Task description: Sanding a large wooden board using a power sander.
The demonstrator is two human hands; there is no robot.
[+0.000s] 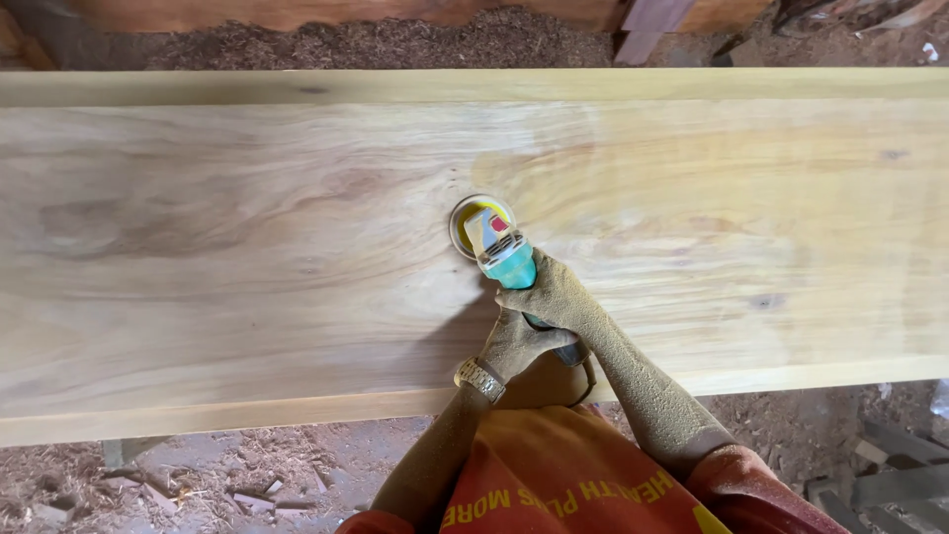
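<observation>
Both grips are clamped on the teal angle grinder: the right hand wraps the body just behind the head, the left hand steadies the rear handle, likely so the yellow sanding disc lies flat on the wide pale plank. Fine dust coats both arms. Sawdust and wood scraps litter the floor around the plank
</observation>
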